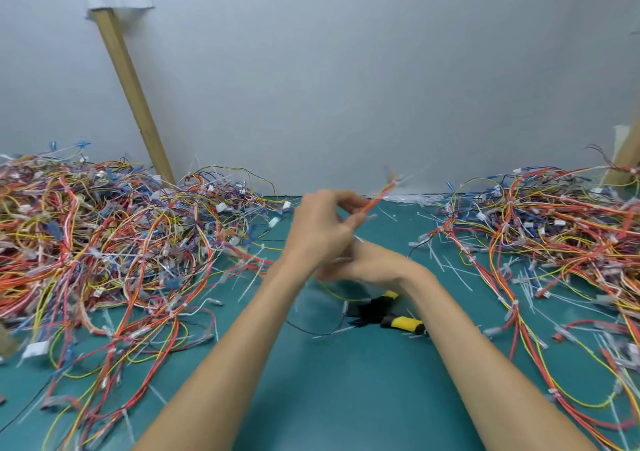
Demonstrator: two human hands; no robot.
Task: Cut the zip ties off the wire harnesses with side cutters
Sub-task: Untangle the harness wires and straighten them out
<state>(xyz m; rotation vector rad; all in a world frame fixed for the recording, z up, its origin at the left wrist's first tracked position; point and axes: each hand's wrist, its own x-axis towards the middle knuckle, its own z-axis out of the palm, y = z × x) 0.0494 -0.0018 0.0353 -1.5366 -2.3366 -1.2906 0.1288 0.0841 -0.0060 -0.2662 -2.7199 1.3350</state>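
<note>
Pinching a thin orange harness (375,202) in the raised left hand (322,225), above the teal mat (346,388); side cutters (388,312) lying unheld on it, just under the right wrist; could snag loose wires (104,242) if tugged blind; cannot tell the grip of the right hand (367,263), blurred and half hidden; no zip tie discernible

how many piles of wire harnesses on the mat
2. The left pile sits at the mat's left edge, the right pile at its right edge. The left hand holds one harness between them; more may lie out of frame.
</note>
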